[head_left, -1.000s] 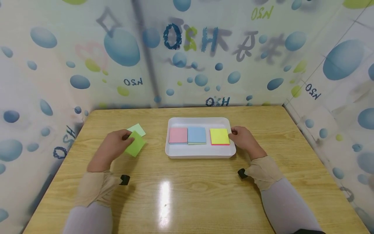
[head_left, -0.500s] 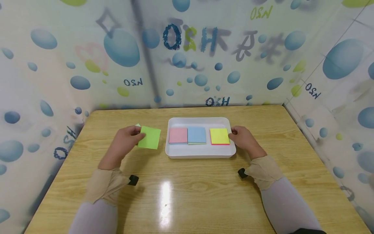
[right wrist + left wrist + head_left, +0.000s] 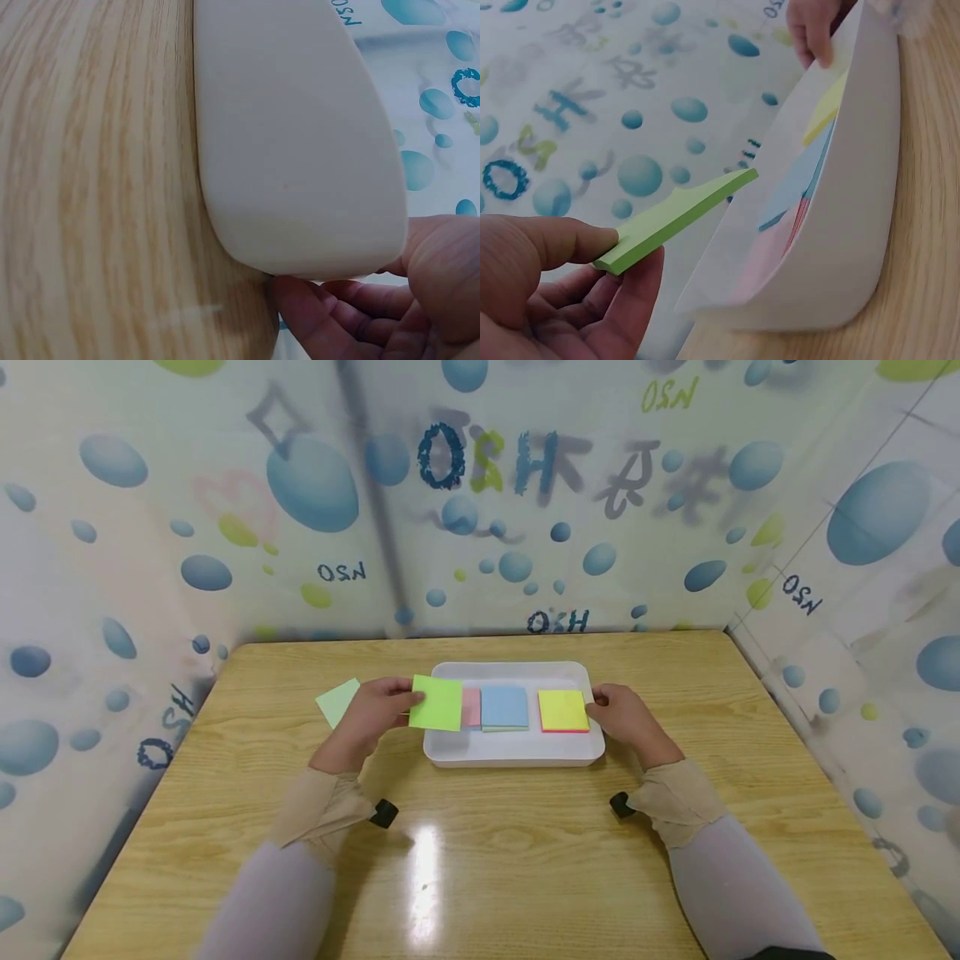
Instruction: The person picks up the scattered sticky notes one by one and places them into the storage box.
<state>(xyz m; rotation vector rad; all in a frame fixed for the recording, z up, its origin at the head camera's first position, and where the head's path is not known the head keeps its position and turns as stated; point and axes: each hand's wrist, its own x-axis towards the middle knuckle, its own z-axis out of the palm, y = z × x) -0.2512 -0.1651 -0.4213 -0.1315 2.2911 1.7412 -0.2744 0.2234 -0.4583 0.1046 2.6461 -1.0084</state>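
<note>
My left hand [image 3: 365, 718] pinches a bright green sticky note pad [image 3: 437, 703] between thumb and fingers. In the left wrist view the pad's thick edge [image 3: 679, 231] shows, apart from the white tray [image 3: 510, 752]. From the head view, this pad overlaps the tray's left end and partly hides a pink sticky note pad [image 3: 472, 706]. Beside the pink one lie a blue sticky note pad [image 3: 504, 705] and, farther right, a yellow sticky note pad [image 3: 562, 708]. My right hand [image 3: 626, 717] grips the tray's right end, thumb at the rim, fingers outside and low.
A pale green sticky note sheet or pad [image 3: 337, 700] lies on the wooden table [image 3: 510, 860], left of the tray and partly behind my left hand. A patterned wall covering [image 3: 480, 568] rises at the table's back edge and both sides.
My left hand has carried the bright green sticky note pad rightward from near the pale green one to over the tray's left end, turning it square. The right hand and tray stay put.
</note>
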